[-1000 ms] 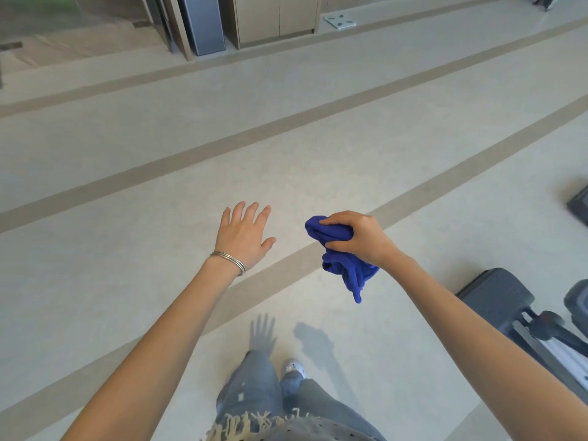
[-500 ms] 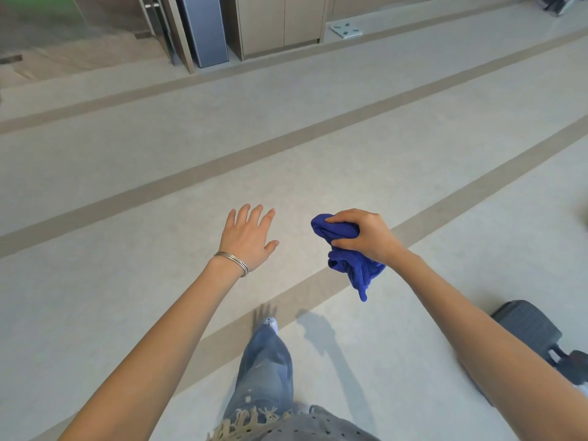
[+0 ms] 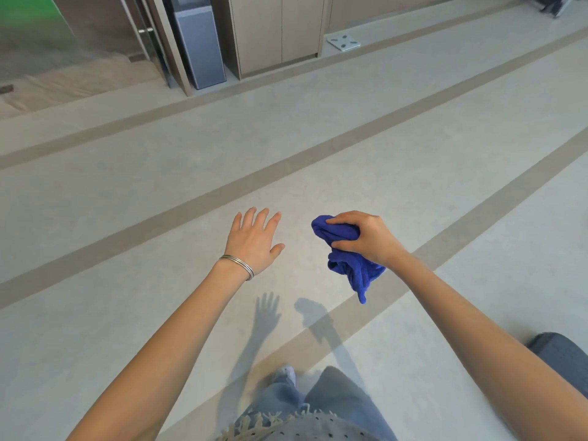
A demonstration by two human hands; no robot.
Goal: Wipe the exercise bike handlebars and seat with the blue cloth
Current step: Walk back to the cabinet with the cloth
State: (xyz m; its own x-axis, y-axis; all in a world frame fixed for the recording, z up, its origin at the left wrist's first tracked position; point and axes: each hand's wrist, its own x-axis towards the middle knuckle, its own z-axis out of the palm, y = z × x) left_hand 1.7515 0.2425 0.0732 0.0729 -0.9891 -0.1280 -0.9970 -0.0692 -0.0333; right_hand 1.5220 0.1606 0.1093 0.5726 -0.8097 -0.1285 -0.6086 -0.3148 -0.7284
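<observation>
My right hand (image 3: 369, 238) is closed around the bunched blue cloth (image 3: 350, 259), held out in front of me above the floor, with a tail of cloth hanging down. My left hand (image 3: 254, 240) is stretched forward beside it, palm down, fingers spread, holding nothing, with thin bangles at the wrist. Only a dark grey rounded part of the exercise bike (image 3: 560, 350) shows at the lower right edge, behind my right forearm. Handlebars and seat are out of view.
Pale floor with brown stripes (image 3: 286, 167) runs ahead. Wooden cabinets (image 3: 276, 30), a grey upright unit (image 3: 200, 46) and a white floor scale (image 3: 343, 42) stand at the far wall. My jeans and a shoe (image 3: 286, 375) show at the bottom.
The view has swung left and away from the bike, which slid from the right side almost out of frame. Both hands keep the same pose, the cloth still gripped.
</observation>
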